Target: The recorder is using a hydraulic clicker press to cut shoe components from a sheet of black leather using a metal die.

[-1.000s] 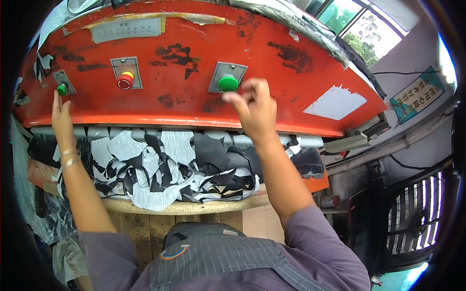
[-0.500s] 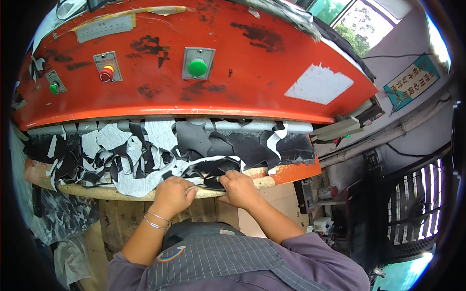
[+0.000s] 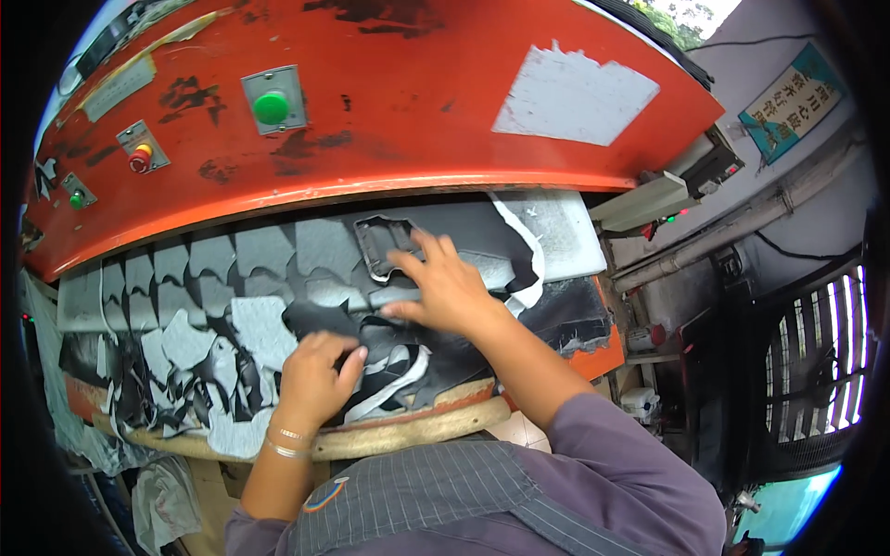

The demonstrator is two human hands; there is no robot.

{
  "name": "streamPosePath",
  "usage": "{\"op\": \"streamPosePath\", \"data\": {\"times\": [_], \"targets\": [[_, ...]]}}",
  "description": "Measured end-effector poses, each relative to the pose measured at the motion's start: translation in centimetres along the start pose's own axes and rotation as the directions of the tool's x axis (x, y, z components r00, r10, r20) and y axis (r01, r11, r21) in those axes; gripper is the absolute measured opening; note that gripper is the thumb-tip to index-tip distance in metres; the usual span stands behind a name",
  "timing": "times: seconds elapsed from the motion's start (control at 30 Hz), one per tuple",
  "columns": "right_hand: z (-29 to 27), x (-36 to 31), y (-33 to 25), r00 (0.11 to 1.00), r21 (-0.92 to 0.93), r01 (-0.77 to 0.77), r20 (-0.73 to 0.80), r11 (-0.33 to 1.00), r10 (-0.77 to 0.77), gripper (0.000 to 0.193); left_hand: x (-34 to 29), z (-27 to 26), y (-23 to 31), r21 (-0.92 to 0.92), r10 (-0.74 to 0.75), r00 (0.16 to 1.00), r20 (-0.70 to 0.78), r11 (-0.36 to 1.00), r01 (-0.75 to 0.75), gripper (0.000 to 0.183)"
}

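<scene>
My right hand point(image 3: 445, 287) is spread over dark sheet material point(image 3: 464, 222), its fingertips by the right side of a metal-rimmed cutting die point(image 3: 375, 250). That die is a closed, rounded outline with dark inner parts. Whether a fingertip touches it, I cannot tell. My left hand point(image 3: 315, 380) hovers lower left over black and pale grey scraps point(image 3: 264, 329), fingers loosely bent and slightly blurred, thumb apart. Nothing shows in its grasp. A dark cut piece point(image 3: 320, 320) lies just beyond it. Left of the die, the sheet has rows of cut-out openings over a pale board point(image 3: 79, 301).
An orange machine body point(image 3: 399, 120) spans the far side, with a green push button point(image 3: 272, 108) and a red stop button point(image 3: 141, 158). A padded tan bar point(image 3: 408, 426) edges the table near me. A white strip point(image 3: 527, 259) curls at the sheet's right end.
Both hands have left the scraps at the near edge; my right hand has reached forward to the die. The board with the cut sheet and die now shows beyond the scraps. The view has shifted.
</scene>
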State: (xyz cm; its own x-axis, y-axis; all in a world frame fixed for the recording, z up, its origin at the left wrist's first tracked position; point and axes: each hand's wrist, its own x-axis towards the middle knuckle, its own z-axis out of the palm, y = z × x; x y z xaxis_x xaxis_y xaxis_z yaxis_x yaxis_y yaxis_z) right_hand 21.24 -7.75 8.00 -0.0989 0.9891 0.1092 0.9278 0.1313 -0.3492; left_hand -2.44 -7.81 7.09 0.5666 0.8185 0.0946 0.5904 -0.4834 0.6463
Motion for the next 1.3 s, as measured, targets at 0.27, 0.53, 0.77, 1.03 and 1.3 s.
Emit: {"op": "streamPosePath", "data": {"times": [0.27, 0.53, 0.77, 1.03, 1.3], "targets": [[3.1, 5.2, 8.6, 0.975, 0.42, 0.152, 0.087, 0.895, -0.206, 0.061, 7.5, 4.3, -2.8, 0.115, 0.062, 0.994, 0.094, 0.991, -0.072, 0.059], [2.8, -3.1, 7.8, 0.898, 0.79, 0.045, 0.236, 0.612, -0.371, 0.056, 7.5, 6.5, -0.4, -0.126, -0.029, 0.997, 0.067, 0.991, 0.037, 0.055], [-1.6, -1.0, 15.0, 0.989, 0.333, 0.095, 0.074, 0.938, -0.127, 0.056, 4.8, 8.7, -0.5, 0.206, -0.024, 1.0, -0.003, 0.978, 0.025, 0.036], [-2.0, 1.5, 18.3, 0.999, 0.071, -0.035, -0.012, 0.997, 0.036, 0.08, 3.2, 5.4, 3.5, 0.266, -0.051, 0.998, 0.046, 0.963, 0.037, 0.057], [0.8, -4.0, 19.2, 0.948, 0.128, -0.167, -0.252, 0.978, 0.195, 0.091, 11.9, 8.6, 3.7, -0.092, 0.062, 0.992, 0.113, 0.994, -0.051, 0.079]]}}
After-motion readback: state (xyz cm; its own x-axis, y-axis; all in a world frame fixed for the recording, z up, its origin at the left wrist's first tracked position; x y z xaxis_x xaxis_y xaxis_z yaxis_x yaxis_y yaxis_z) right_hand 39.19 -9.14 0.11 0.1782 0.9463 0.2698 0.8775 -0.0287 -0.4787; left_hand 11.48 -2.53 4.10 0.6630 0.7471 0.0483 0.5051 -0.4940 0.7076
